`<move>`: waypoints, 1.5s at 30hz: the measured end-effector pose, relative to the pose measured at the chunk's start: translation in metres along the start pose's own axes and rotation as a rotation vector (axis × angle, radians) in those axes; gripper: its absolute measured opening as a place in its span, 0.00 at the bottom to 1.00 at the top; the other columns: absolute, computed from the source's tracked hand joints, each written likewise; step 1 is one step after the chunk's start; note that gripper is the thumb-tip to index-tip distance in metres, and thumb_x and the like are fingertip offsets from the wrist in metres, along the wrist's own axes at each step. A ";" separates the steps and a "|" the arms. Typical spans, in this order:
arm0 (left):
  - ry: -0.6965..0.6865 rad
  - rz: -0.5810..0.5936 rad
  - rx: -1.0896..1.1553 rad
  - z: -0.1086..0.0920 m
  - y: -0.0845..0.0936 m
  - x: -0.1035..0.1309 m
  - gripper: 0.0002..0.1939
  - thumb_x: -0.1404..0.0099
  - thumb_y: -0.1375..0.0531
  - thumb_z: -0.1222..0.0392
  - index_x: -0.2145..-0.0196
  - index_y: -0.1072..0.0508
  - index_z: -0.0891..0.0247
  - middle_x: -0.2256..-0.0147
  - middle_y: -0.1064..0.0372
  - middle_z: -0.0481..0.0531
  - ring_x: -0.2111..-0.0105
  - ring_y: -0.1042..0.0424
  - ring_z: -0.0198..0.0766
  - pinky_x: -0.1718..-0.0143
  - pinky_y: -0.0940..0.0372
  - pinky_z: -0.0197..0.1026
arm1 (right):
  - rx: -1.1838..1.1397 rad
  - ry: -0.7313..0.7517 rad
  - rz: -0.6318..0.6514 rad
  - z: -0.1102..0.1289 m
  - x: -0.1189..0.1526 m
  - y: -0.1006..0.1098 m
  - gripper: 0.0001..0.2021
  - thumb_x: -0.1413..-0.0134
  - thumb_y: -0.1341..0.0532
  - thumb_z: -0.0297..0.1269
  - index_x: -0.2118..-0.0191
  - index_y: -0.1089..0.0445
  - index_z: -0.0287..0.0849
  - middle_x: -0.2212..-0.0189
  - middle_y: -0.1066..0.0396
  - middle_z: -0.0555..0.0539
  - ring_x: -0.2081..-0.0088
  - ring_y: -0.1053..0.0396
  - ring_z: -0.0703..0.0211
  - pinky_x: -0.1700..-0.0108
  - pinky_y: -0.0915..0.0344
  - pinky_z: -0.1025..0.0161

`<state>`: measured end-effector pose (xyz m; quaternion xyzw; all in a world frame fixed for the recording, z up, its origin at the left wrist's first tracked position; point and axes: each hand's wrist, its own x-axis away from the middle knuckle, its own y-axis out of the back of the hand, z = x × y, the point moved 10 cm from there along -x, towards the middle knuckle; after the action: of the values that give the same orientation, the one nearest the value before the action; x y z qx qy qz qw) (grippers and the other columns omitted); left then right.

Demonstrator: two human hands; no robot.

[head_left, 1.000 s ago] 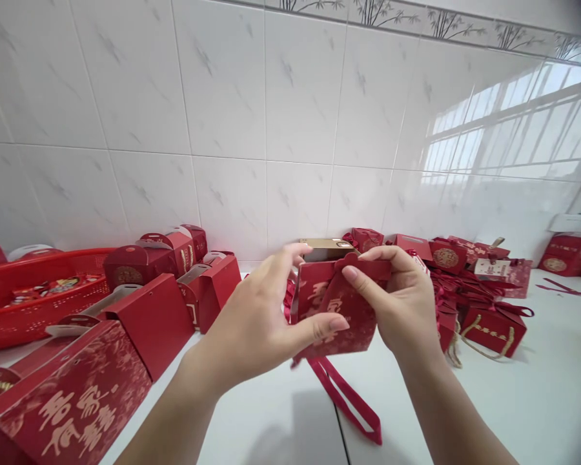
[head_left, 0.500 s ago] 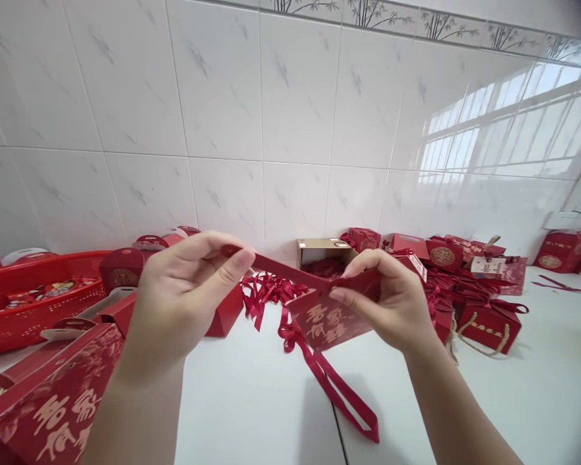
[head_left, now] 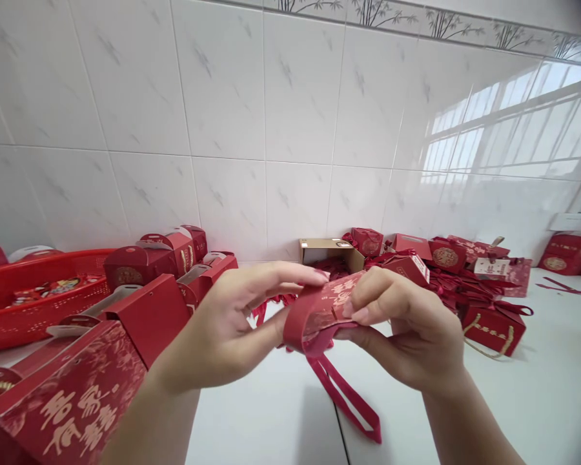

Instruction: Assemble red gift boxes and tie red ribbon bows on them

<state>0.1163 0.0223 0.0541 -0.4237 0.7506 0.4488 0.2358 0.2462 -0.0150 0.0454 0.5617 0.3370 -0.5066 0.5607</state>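
Note:
Between my hands, above the table, is a red printed card (head_left: 326, 300) with pale gold lettering, bent into a curve at its left end. The thumb and fingers of my left hand (head_left: 227, 332) press around that curved end. My right hand (head_left: 411, 336) pinches the card's right part between thumb and fingertips, which hide some of it. A dark red ribbon loop (head_left: 351, 403) hangs or lies just below the card; I cannot tell whether it is fastened to it.
On the left stand red gift boxes (head_left: 72, 400) and a red plastic basket (head_left: 43, 300) with wrapped sweets. A cardboard box (head_left: 326, 244) sits against the tiled wall (head_left: 223, 116). To the right are piled red boxes and ribbons, with a rope-handled box (head_left: 494, 326) in front.
The strip stretched between my hands is now bent into a curve. My left hand has moved right and down, closer to my right hand, and the card has turned.

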 end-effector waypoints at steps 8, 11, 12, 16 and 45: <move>-0.032 -0.219 -0.144 -0.003 0.005 0.000 0.14 0.43 0.37 0.71 0.62 0.21 0.52 0.69 0.23 0.46 0.71 0.26 0.34 0.71 0.29 0.34 | -0.006 -0.010 -0.009 0.000 0.002 0.003 0.14 0.54 0.35 0.21 0.65 0.33 0.47 0.73 0.31 0.50 0.71 0.30 0.59 0.71 0.30 0.60; 0.012 -0.293 -0.115 0.001 0.009 0.003 0.13 0.42 0.36 0.69 0.63 0.20 0.51 0.69 0.22 0.45 0.72 0.26 0.32 0.72 0.29 0.31 | -0.011 -0.015 -0.011 -0.001 0.003 0.004 0.14 0.54 0.35 0.20 0.65 0.33 0.46 0.72 0.31 0.50 0.70 0.30 0.59 0.71 0.29 0.60; 0.024 -0.291 -0.097 0.002 0.009 0.003 0.13 0.42 0.36 0.68 0.63 0.20 0.51 0.69 0.22 0.44 0.72 0.25 0.31 0.73 0.29 0.30 | -0.015 -0.013 -0.010 0.000 0.003 0.004 0.14 0.54 0.35 0.20 0.65 0.33 0.46 0.72 0.31 0.50 0.70 0.30 0.59 0.71 0.30 0.60; 0.062 -0.225 -0.002 0.002 0.001 0.001 0.12 0.42 0.35 0.67 0.63 0.20 0.49 0.71 0.22 0.42 0.74 0.26 0.29 0.76 0.30 0.27 | -0.011 -0.006 -0.003 0.000 0.002 0.002 0.14 0.54 0.35 0.20 0.65 0.34 0.46 0.72 0.31 0.50 0.70 0.30 0.60 0.70 0.30 0.59; -0.291 -0.141 0.052 -0.019 -0.011 -0.002 0.15 0.41 0.39 0.76 0.62 0.21 0.58 0.66 0.24 0.52 0.63 0.26 0.38 0.61 0.27 0.41 | 0.124 0.182 -0.145 0.017 0.001 0.014 0.17 0.55 0.38 0.15 0.63 0.34 0.43 0.64 0.26 0.47 0.62 0.27 0.56 0.62 0.28 0.54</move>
<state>0.1277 0.0040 0.0598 -0.3994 0.6884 0.4682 0.3839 0.2569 -0.0335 0.0512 0.6130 0.3940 -0.5127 0.4539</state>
